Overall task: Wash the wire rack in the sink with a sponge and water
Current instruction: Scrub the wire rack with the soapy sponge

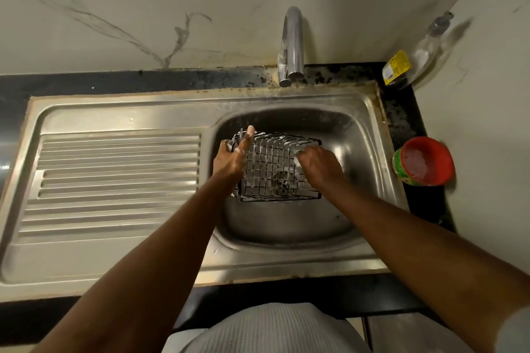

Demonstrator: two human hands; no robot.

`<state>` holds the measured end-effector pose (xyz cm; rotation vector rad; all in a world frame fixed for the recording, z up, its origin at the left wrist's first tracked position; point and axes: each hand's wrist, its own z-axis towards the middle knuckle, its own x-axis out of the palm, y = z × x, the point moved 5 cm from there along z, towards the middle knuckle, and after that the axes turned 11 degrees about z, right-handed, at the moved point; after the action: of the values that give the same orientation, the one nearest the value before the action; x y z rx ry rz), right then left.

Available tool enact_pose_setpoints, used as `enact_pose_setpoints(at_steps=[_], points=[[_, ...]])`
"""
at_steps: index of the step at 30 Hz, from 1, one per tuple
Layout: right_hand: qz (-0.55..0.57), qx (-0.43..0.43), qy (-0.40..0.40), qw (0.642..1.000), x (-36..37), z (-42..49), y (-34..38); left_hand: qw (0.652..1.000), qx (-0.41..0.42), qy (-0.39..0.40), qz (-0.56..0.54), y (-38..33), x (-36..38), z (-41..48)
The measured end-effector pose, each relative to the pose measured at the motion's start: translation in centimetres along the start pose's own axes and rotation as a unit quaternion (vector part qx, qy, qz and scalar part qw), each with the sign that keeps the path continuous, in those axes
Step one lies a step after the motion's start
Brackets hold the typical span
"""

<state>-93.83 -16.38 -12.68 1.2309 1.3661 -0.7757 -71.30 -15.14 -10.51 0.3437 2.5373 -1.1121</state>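
Note:
A soapy wire rack (272, 169), shaped like a basket, lies on its side in the steel sink (364, 152). My left hand (232, 157) grips its left end, thumb raised over the top edge. My right hand (319, 167) is closed against the rack's right side, with a pale bit of sponge (298, 156) showing at the fingertips; most of the sponge is hidden under the hand. White foam clings to the wires. No water runs from the tap (292, 46).
A ridged steel draining board (114, 180) lies left of the basin. A red-rimmed tub (423, 160) stands on the black counter at the right. A clear bottle with a yellow label (413, 63) leans in the back right corner.

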Motion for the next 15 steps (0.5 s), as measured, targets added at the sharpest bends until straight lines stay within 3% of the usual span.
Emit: enact_pose_setpoints(at_steps=[2, 4, 8, 11, 15], points=[[0.131, 0.018, 0.000, 0.991, 0.7, -0.2, 0.2, 1.000, 0.004, 0.012, -0.023, 0.1, 0.1, -0.2], [0.196, 0.050, 0.026, 0.979, 1.4, -0.5, 0.3, 0.996, 0.014, 0.047, -0.078, 0.4, 0.6, 0.0], [0.111, 0.096, 0.069, 0.987, 1.5, -1.0, -0.8, 0.989, 0.005, 0.074, -0.128, 0.4, 0.6, -0.3], [-0.001, 0.067, 0.146, 0.987, 1.5, -1.3, -1.0, 0.989, 0.000, 0.078, -0.129, 0.6, 0.6, -0.2], [-0.097, 0.030, 0.178, 0.979, 1.6, -1.2, -0.2, 0.992, 0.011, 0.085, -0.097, 0.0, 1.1, 0.4]])
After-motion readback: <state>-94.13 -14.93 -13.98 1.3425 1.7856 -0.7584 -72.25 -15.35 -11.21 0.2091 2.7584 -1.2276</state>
